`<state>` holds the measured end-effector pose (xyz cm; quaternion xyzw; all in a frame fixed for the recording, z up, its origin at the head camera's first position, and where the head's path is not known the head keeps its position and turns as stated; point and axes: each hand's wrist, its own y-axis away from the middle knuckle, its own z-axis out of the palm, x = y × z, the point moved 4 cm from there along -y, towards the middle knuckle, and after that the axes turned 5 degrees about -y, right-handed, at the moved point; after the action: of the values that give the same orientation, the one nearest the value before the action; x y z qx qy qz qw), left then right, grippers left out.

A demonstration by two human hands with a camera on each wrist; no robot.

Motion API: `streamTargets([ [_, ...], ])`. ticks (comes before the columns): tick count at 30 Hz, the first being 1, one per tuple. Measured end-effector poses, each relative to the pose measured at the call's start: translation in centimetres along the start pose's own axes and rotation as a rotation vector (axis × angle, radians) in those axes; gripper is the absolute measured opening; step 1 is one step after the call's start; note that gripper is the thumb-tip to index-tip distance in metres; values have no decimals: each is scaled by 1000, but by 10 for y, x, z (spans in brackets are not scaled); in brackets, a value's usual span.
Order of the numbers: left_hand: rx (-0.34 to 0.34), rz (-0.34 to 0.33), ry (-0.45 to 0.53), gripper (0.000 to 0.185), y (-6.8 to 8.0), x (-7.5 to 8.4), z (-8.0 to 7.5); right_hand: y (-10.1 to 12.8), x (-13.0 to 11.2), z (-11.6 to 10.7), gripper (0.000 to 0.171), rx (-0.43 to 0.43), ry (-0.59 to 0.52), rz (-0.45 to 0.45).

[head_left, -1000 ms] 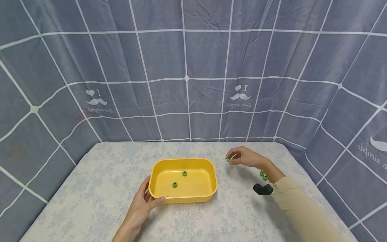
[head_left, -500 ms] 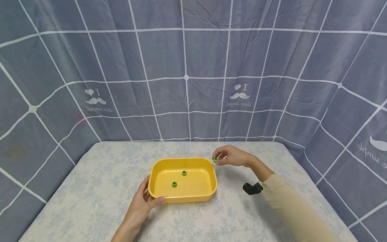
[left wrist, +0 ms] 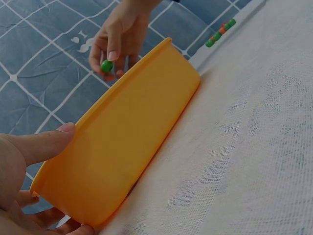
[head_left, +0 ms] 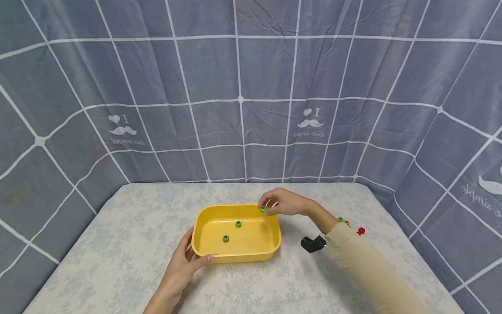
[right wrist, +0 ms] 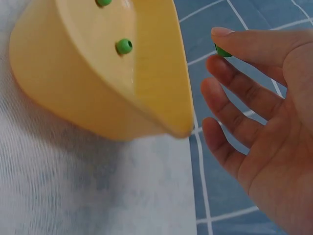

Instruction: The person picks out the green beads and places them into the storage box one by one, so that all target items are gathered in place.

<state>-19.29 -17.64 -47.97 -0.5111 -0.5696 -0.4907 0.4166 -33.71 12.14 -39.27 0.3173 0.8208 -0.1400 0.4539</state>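
While the left hand (head_left: 178, 267) grips the near left corner of the yellow tray (head_left: 245, 258), its thumb lies over the near rim and its fingers curve round the left wall — clamped on the tray. The tray stands on the patterned cloth (head_left: 137, 235), its hollow facing up. Inside, the front green bead (head_left: 225, 238) rests on the tray floor left of centre; the rear green bead (head_left: 238, 224) rests to its right and farther back, apart from it.

Near the far right corner of the tray, the right hand (head_left: 285, 202) pinches the third green bead (head_left: 262, 209) between thumb and index finger, above rim level. Its remaining fingers are bent and spaced apart, clear of the bead.

Below the right wrist, the black device (head_left: 313, 244) projects leftward from the beige sleeve (head_left: 364, 261). To the right of the forearm, the outer green bead (head_left: 340, 219), an orange piece (head_left: 347, 223) and a red piece (head_left: 361, 230) lie on the cloth, partly hidden by the arm. The left wrist view shows green and red pieces there as a row (left wrist: 220, 33); their exact number is unclear.
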Motion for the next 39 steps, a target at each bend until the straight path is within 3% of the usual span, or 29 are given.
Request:
streamTargets([
  [26, -16, -8, 11, 116, -1, 0, 0, -60, -20, 45, 22, -104, 96, -77],
  [39, -7, -11, 4, 116, -1, 0, -1, -75, -29, 43, 26, -3, 131, -125],
])
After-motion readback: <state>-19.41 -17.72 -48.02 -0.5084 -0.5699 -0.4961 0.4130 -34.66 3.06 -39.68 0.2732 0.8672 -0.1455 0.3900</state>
